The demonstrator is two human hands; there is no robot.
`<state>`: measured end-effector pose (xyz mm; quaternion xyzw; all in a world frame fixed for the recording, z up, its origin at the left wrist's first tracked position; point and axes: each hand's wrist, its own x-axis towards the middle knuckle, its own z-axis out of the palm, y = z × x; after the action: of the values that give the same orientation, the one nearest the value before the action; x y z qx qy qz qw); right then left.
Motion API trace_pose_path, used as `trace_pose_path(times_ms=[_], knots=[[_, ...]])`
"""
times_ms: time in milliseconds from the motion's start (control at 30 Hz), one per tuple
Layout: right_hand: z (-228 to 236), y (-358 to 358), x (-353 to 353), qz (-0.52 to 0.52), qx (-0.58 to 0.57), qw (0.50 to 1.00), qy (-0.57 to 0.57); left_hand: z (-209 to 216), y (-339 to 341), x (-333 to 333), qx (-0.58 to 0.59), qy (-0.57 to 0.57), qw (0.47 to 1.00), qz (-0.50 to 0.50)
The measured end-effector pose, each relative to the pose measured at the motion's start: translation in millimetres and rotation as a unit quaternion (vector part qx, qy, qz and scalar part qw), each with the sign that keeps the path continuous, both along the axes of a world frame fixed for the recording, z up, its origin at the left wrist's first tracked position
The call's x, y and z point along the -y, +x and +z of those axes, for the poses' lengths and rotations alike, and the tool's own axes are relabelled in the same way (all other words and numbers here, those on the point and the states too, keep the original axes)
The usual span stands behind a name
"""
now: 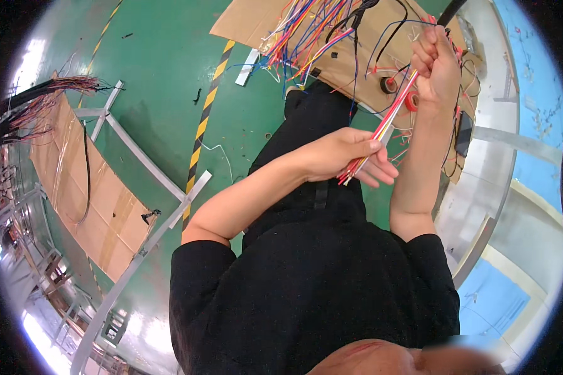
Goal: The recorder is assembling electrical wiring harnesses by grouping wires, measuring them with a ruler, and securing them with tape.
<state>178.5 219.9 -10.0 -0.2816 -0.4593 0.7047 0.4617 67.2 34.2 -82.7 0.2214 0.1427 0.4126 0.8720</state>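
Observation:
A straight bundle of thin wires [391,117], red, white and yellow, slants between my two hands over my lap. Around its upper part my right hand [436,65] is closed in a fist. Lower down, my left hand [347,153] has the bundle between its thumb and its loosely stretched fingers, and the cut ends stick out just below. Close under the right hand, a red tape roll [411,101] and a dark roll with a red core [388,85] lie on the cardboard-covered worktop [341,65]. What the right fingertips press on is hidden.
Loose coloured wires [306,31] and black cables spread over the worktop's far side. A dark phone-like slab [463,133] lies at the right edge. To the left, a metal-framed cardboard stand [94,194] carries a dark harness [37,100]. Yellow-black tape [206,115] crosses the green floor.

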Motion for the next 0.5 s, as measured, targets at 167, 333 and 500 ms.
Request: trace_pose_path(times_ms=[167,333,500], knots=[[-2,-3,1,0.014,-0.002,1.0,-0.015,7,-2,10,0.033,-0.005,0.999,0.015],[-3,0,-1,0.007,-0.016,1.0,-0.016,7,-1,15,0.004,0.0,1.0,0.019],[-2,0,1,0.036,-0.034,0.999,-0.022,13,-2,18,-0.002,0.027,0.999,0.027]])
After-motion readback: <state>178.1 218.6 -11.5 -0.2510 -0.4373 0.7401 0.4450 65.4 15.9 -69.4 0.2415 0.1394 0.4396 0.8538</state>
